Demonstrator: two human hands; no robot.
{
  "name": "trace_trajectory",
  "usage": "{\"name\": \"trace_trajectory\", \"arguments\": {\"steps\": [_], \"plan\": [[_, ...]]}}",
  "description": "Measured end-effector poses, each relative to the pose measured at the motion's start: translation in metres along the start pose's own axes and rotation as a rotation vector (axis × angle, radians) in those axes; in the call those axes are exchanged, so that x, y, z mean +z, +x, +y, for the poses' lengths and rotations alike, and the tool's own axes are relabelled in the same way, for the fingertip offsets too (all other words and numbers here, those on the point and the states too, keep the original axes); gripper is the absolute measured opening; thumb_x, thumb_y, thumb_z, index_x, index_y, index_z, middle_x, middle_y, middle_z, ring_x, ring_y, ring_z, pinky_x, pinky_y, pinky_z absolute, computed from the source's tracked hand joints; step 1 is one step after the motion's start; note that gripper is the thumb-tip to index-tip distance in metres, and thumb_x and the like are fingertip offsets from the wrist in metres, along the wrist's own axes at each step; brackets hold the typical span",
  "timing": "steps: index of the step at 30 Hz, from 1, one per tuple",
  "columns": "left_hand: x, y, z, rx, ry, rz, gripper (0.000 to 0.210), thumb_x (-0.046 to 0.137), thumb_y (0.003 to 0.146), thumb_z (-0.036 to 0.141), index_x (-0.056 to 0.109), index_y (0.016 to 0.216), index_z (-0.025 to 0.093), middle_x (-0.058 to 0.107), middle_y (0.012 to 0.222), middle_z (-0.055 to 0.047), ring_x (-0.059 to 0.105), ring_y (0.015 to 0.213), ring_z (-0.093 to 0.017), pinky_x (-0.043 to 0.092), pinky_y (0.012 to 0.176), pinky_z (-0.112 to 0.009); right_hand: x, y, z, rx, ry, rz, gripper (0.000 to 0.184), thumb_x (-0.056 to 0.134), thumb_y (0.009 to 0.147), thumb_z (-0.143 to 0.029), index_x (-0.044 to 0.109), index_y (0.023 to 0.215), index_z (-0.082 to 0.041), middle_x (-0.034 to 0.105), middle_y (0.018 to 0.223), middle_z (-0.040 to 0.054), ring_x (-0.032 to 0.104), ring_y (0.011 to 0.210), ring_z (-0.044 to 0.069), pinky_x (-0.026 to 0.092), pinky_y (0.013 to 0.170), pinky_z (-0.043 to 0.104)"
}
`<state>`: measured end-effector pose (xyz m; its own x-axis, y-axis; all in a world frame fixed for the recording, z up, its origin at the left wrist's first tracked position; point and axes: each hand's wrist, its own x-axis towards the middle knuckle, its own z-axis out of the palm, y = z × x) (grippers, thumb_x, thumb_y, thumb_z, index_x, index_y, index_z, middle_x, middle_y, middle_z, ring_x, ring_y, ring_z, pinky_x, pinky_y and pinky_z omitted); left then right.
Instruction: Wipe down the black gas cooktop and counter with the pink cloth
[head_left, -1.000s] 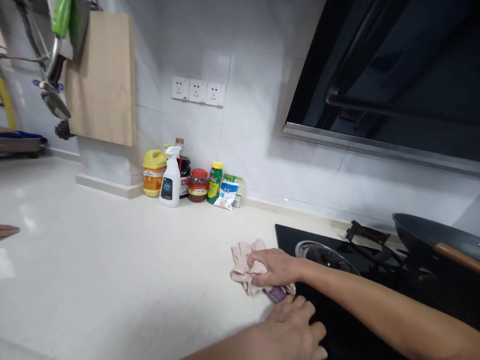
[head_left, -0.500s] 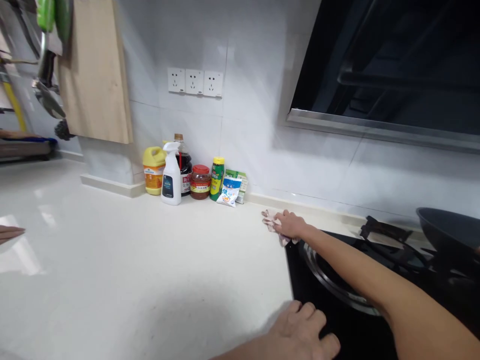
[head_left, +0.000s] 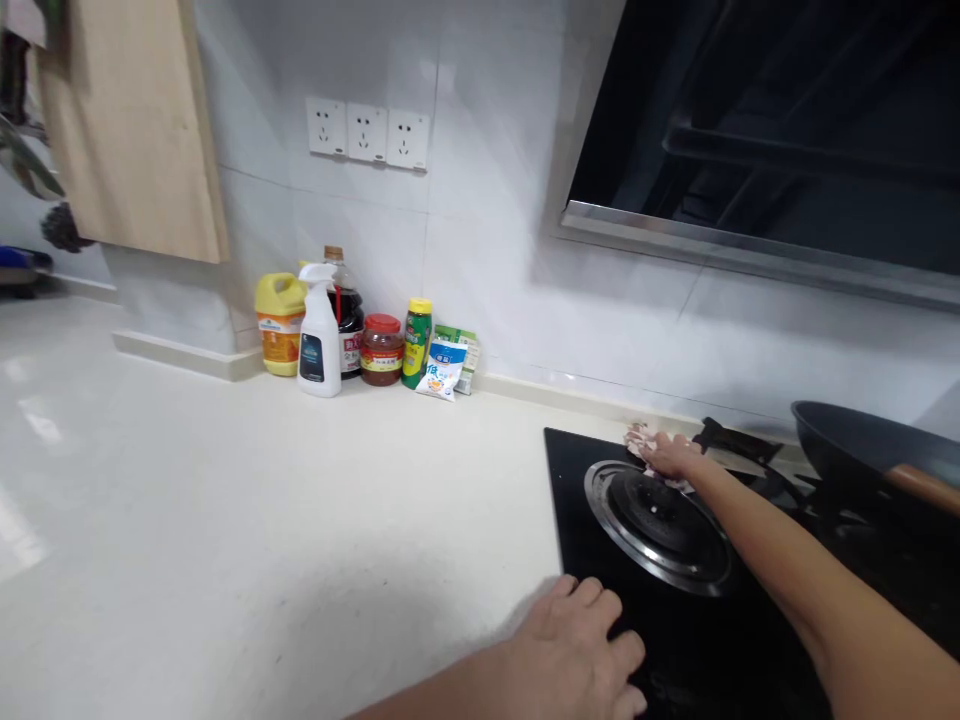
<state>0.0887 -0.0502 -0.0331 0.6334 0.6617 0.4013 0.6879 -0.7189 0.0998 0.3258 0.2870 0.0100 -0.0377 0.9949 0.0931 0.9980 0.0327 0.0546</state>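
My right hand (head_left: pixel 673 457) presses a crumpled pinkish-white cloth (head_left: pixel 640 440) onto the back of the black glass stovetop (head_left: pixel 570 500), just behind the round burner (head_left: pixel 660 515). Part of the cloth is hidden under the fingers. Nearer to me, my left hand (head_left: pixel 574 645) rests at the stovetop's left front edge, beside the white counter (head_left: pixel 360 520). Its fingers are slightly bent and apart, and it holds nothing that I can see.
A dark wok (head_left: pixel 862 440) with a wooden handle (head_left: pixel 924 488) sits on the right side of the stove. Along the wall stand a yellow jug (head_left: pixel 280 335), a white spray bottle (head_left: pixel 319 345), a red-lidded jar (head_left: pixel 382 352) and a salt packet (head_left: pixel 442 372). The range hood (head_left: pixel 750 150) hangs above.
My right hand has slid the cloth rightward from the counter beside the stove to behind the burner. My left hand stays at the stove edge. Fingers at the far left edge are out of view.
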Motion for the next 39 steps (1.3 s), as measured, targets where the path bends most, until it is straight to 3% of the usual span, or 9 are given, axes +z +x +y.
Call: {"name": "trace_trajectory", "arguments": {"steps": [5, 7, 11, 15, 22, 26, 32, 36, 39], "plan": [[-0.016, 0.003, -0.001, -0.043, 0.0, 0.018, 0.03, 0.044, 0.104, 0.039, 0.067, 0.101, 0.02, 0.064, 0.104, -0.006, 0.058, 0.099, -0.02, 0.046, 0.088, -0.034, -0.006, -0.003, -0.036, -0.165, -0.001, -0.105, 0.049, 0.046, 0.095, -0.06, 0.06, 0.128, -0.026, 0.057, 0.132, 0.0184, 0.049, 0.128, 0.039, 0.037, 0.102, 0.056], [-0.026, 0.008, -0.007, -0.137, 0.028, 0.121, 0.029, 0.041, 0.105, 0.031, 0.068, 0.1, 0.02, 0.065, 0.105, -0.006, 0.059, 0.098, -0.019, 0.047, 0.087, -0.035, -0.009, -0.01, -0.066, -0.263, 0.01, -0.114, 0.047, 0.041, 0.098, -0.055, 0.057, 0.133, -0.028, 0.055, 0.137, 0.0158, 0.047, 0.13, 0.037, 0.037, 0.102, 0.054], [-0.044, 0.018, -0.026, -0.335, 0.106, 0.442, 0.03, 0.039, 0.103, 0.022, 0.065, 0.119, 0.02, 0.063, 0.124, -0.011, 0.057, 0.111, -0.024, 0.049, 0.093, -0.042, -0.017, -0.04, -0.123, -0.442, 0.032, -0.093, 0.051, 0.035, 0.099, -0.055, 0.049, 0.143, -0.032, 0.046, 0.145, 0.0143, 0.046, 0.128, 0.037, 0.041, 0.098, 0.055], [-0.051, 0.021, -0.044, -0.446, 0.053, 0.535, 0.033, 0.042, 0.102, 0.022, 0.061, 0.128, 0.023, 0.061, 0.129, -0.01, 0.056, 0.118, -0.025, 0.048, 0.098, -0.045, -0.022, -0.093, -0.152, -0.612, 0.022, -0.045, 0.051, 0.04, 0.098, -0.057, 0.051, 0.142, -0.033, 0.046, 0.142, 0.0137, 0.044, 0.127, 0.037, 0.041, 0.099, 0.054], [-0.046, 0.02, -0.07, -0.572, -0.131, 0.576, 0.032, 0.044, 0.1, 0.027, 0.065, 0.124, 0.021, 0.057, 0.128, -0.011, 0.053, 0.124, -0.026, 0.043, 0.107, -0.046, -0.028, -0.207, -0.133, -0.741, 0.021, 0.085, 0.043, 0.046, 0.098, -0.05, 0.06, 0.132, -0.027, 0.052, 0.13, 0.014, 0.046, 0.119, 0.033, 0.041, 0.096, 0.047], [-0.044, 0.017, -0.069, -0.579, -0.186, 0.526, 0.03, 0.046, 0.098, 0.029, 0.069, 0.116, 0.023, 0.057, 0.121, -0.01, 0.055, 0.12, -0.025, 0.044, 0.108, -0.045, -0.03, -0.274, -0.116, -0.797, 0.053, 0.196, 0.035, 0.055, 0.095, -0.047, 0.065, 0.121, -0.027, 0.056, 0.121, 0.0119, 0.05, 0.11, 0.029, 0.043, 0.09, 0.041], [-0.066, -0.006, -0.035, -0.509, -0.233, 0.375, 0.031, 0.048, 0.097, 0.038, 0.073, 0.106, 0.023, 0.065, 0.11, -0.007, 0.061, 0.111, -0.022, 0.047, 0.105, -0.041, -0.033, -0.352, -0.105, -0.847, 0.095, 0.252, 0.033, 0.061, 0.092, -0.047, 0.064, 0.119, -0.028, 0.058, 0.12, 0.0112, 0.053, 0.108, 0.029, 0.044, 0.083, 0.037], [-0.085, -0.044, -0.006, -0.524, -0.256, 0.3, 0.039, 0.043, 0.098, 0.044, 0.073, 0.105, 0.021, 0.069, 0.107, -0.008, 0.063, 0.106, -0.023, 0.049, 0.101, -0.041, -0.03, -0.386, -0.095, -0.881, 0.098, 0.29, 0.031, 0.062, 0.093, -0.045, 0.063, 0.116, -0.024, 0.06, 0.118, 0.0117, 0.054, 0.106, 0.029, 0.044, 0.081, 0.036], [-0.089, -0.074, 0.018, -0.552, -0.286, 0.233, 0.04, 0.042, 0.097, 0.047, 0.073, 0.102, 0.021, 0.07, 0.104, -0.007, 0.064, 0.103, -0.024, 0.05, 0.098, -0.041, -0.026, -0.407, -0.085, -0.891, 0.125, 0.293, 0.029, 0.059, 0.095, -0.045, 0.062, 0.112, -0.021, 0.062, 0.11, 0.011, 0.055, 0.101, 0.027, 0.042, 0.081, 0.035]]}}
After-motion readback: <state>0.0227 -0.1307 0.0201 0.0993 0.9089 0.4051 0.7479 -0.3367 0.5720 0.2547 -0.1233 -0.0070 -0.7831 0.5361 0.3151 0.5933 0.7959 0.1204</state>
